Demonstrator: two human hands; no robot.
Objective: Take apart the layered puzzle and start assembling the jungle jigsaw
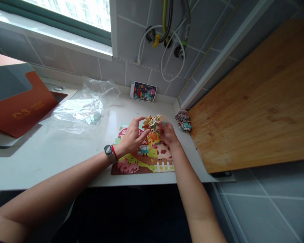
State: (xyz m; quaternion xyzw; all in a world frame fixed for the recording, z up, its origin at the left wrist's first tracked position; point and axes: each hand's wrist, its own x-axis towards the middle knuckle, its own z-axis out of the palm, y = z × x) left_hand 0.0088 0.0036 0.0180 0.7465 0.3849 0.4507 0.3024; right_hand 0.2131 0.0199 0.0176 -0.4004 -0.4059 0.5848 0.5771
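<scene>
Over a farm-scene jigsaw puzzle [131,160] on the white counter, my right hand [169,134] is closed on a bundle of puzzle pieces [154,122], their pale edges showing. My left hand [133,136] is beside the bundle, thumb and forefinger apart; whether its fingertips touch the pieces I cannot tell. The puzzle shows a red barn, a farmer, a spotted cow, a pink pig and a white fence. Its upper part is partly hidden by my hands and the bundle.
To the right, stacked puzzle pieces [183,122] sit against a wooden board [253,101]. A picture card [143,91] leans on the tiled wall. At left lie a clear plastic bag [78,109] and an orange-grey box [20,101]. Hoses and a white cable [162,69] hang above.
</scene>
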